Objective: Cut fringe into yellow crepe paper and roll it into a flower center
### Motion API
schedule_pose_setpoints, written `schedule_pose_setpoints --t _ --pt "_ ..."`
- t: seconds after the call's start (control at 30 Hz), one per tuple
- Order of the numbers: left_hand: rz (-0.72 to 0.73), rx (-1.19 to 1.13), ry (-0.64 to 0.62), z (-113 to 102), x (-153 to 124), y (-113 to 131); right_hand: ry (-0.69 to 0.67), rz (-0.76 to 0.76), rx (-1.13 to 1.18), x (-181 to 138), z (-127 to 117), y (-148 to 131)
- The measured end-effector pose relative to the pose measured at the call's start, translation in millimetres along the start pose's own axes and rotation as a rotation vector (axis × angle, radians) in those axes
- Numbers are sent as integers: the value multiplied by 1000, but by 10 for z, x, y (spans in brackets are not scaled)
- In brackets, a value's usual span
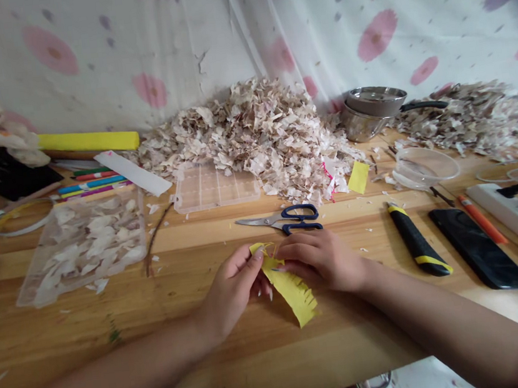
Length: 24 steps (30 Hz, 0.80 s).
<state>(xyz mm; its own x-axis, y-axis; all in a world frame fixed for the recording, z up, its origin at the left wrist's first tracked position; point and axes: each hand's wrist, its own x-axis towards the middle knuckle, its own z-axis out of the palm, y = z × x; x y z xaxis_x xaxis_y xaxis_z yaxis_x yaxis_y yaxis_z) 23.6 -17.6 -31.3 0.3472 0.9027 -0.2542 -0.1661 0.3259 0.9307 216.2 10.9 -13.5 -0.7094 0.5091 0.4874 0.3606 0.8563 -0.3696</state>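
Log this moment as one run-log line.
left hand: pinching fringed yellow paper strip | right hand: holding strip's top | scissors: lying behind hands

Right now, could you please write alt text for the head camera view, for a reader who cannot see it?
Two bare hands, left hand and right hand, together hold a fringed yellow paper strip over a wooden table. Blue-handled scissors lie just beyond, before a heap of pale husk pieces.
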Motion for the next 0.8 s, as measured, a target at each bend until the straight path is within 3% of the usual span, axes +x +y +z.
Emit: schedule_pose_setpoints --t 0.13,0.3,0.57,0.8 --pt "30 -56 -89 -25 -23 -16 59 18 5 -8 -4 -19" --pt "31 33 -203 -20 -69 33 105 42 40 -32 24 -23" --pt "-35 1 -150 -12 -34 -1 121 58 106 -47 43 -27" --pt "16 -80 -157 -46 -31 -32 89 -8 172 -22 -14 12"
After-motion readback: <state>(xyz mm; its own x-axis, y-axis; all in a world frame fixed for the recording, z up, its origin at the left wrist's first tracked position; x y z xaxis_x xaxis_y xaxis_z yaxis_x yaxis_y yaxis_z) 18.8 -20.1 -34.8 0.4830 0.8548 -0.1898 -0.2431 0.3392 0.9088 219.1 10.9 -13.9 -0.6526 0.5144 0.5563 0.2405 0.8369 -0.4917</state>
